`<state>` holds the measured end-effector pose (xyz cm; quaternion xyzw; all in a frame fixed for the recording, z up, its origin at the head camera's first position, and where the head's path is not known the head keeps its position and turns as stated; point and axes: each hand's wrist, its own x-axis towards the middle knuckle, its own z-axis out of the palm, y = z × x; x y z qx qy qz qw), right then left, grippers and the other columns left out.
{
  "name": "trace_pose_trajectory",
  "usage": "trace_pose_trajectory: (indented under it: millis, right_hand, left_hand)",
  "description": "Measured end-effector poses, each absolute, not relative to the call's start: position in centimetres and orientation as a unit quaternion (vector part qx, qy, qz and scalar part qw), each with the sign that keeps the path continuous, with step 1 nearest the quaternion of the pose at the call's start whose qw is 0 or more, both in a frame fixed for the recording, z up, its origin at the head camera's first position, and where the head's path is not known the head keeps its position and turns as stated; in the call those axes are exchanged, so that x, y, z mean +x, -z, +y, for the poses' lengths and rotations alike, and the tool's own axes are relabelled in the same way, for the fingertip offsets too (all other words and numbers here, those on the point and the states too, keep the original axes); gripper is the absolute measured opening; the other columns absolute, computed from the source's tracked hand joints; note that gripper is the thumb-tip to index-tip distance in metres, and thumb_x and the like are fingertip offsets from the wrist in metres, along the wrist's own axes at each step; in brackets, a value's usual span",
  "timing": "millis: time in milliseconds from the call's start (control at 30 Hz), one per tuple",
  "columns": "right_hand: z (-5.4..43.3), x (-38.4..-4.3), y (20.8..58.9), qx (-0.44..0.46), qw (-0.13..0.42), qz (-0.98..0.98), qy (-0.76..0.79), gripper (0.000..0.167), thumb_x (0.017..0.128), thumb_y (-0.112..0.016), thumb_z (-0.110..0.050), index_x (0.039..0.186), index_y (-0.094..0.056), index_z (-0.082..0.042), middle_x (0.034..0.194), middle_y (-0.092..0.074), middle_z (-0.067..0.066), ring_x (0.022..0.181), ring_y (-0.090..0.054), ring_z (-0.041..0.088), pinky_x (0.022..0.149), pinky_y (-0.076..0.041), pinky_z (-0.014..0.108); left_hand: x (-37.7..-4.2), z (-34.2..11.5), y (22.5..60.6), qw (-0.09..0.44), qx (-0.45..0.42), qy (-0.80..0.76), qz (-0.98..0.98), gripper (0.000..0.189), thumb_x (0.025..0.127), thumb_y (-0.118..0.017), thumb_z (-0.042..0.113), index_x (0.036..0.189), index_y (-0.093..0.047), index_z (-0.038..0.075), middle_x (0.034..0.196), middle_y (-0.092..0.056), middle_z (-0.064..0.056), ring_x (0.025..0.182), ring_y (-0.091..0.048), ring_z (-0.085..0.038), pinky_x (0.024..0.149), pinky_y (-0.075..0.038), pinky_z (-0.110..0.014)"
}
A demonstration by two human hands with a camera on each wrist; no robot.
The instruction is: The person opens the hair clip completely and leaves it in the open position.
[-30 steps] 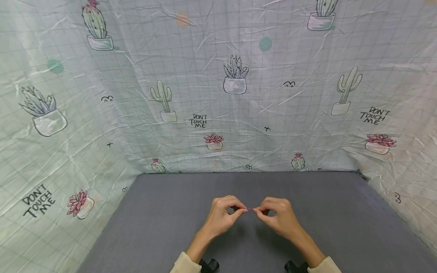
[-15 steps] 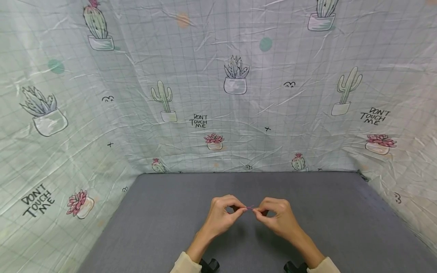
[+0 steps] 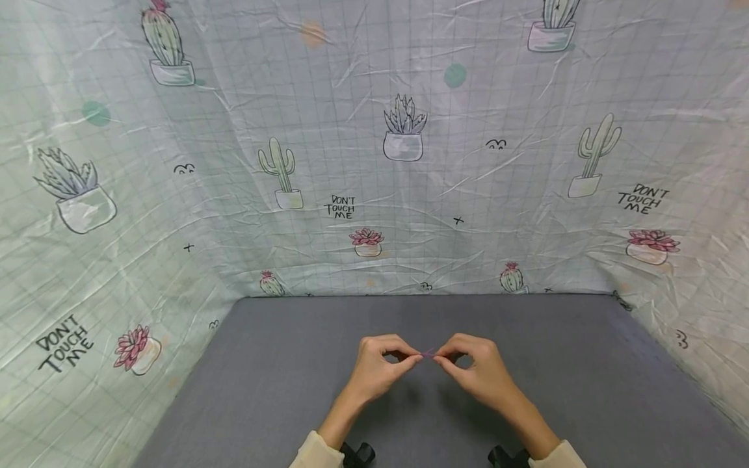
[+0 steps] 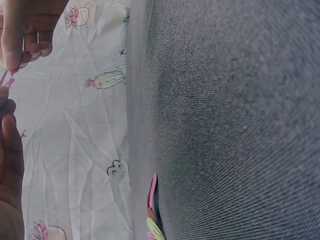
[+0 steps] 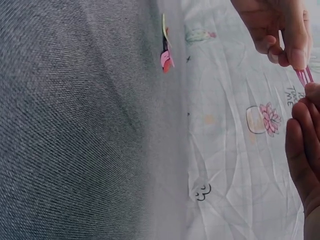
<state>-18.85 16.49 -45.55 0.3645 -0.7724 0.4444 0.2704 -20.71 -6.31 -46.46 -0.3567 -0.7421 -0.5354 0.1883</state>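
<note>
Above the middle of the table, in the head view, a small pink-purple snap hair clip (image 3: 428, 354) is held between both hands. Thumb and fingers of my left hand (image 3: 377, 367) pinch one end. My right hand (image 3: 482, 370) pinches the other end the same way. Thin separate strips of the hair clip (image 5: 303, 76) show between the fingertips in the right wrist view, and its prong looks spread from its frame. In the left wrist view, the hair clip (image 4: 11, 80) sits at the left edge, and fingertips cover its ends.
A grey cloth-covered table (image 3: 281, 364) lies beneath the hands, with a cactus-print curtain (image 3: 374, 182) around its back and sides. Several small colourful flat pieces, pink, yellow, red and black (image 4: 152, 205), lie on the table in both wrist views; the head view does not show them.
The hair clip looked like one straight strip a second ago; now its prong stands apart from the frame. Both hands keep their pinch and have shifted very slightly.
</note>
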Motion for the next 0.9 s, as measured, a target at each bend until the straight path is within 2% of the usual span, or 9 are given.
trace_pose_trajectory:
  millis: [133,233,400,600,900]
  right_hand:
    - [16.5,-18.8,45.6,0.355,0.264,-0.78,-0.442,0.027,0.082,-0.082,0.004,0.09,-0.077,-0.021,0.083,-0.072,-0.008,0.071,-0.065,0.0,0.062,-0.057,0.024]
    - [16.6,-19.0,45.6,0.349,0.258,-0.787,-0.439,0.026,0.082,-0.082,0.004,0.089,-0.077,-0.021,0.083,-0.072,-0.008,0.07,-0.065,0.0,0.062,-0.058,0.024]
    - [16.7,-19.5,45.6,0.343,0.249,-0.793,-0.438,0.024,0.083,-0.081,0.004,0.088,-0.078,-0.019,0.082,-0.073,-0.005,0.069,-0.066,0.002,0.061,-0.059,0.027]
    - [17.6,-21.1,46.1,0.326,0.239,-0.819,-0.407,0.021,0.082,-0.081,0.004,0.085,-0.077,-0.016,0.08,-0.073,-0.006,0.067,-0.064,-0.002,0.06,-0.058,0.025]
    - [18.7,-24.1,46.3,0.272,0.175,-0.859,-0.398,0.007,0.087,-0.079,-0.001,0.087,-0.079,-0.008,0.08,-0.074,-0.001,0.067,-0.064,0.001,0.06,-0.055,0.023]
  left_hand:
    - [-20.8,-6.2,46.5,0.173,-0.342,0.543,-0.747,0.002,0.087,-0.084,0.011,0.085,-0.083,0.011,0.079,-0.078,-0.003,0.068,-0.071,-0.008,0.064,-0.06,-0.025]
    - [-20.9,-6.2,46.5,0.174,-0.336,0.541,-0.751,0.003,0.086,-0.084,0.01,0.084,-0.082,0.009,0.079,-0.078,-0.006,0.068,-0.071,-0.009,0.064,-0.06,-0.027]
    - [-21.6,-6.3,46.1,0.149,-0.321,0.519,-0.778,0.003,0.088,-0.083,0.015,0.086,-0.083,0.013,0.08,-0.078,-0.003,0.069,-0.07,-0.006,0.066,-0.059,-0.023]
    - [-23.6,-5.7,46.0,0.105,-0.313,0.483,-0.811,0.006,0.088,-0.083,0.019,0.086,-0.084,0.013,0.081,-0.078,0.0,0.068,-0.067,0.0,0.066,-0.058,-0.02]
    - [-26.8,-4.3,46.1,0.059,-0.281,0.466,-0.837,0.005,0.088,-0.083,0.018,0.087,-0.084,0.013,0.083,-0.08,-0.002,0.067,-0.065,0.002,0.063,-0.055,-0.019]
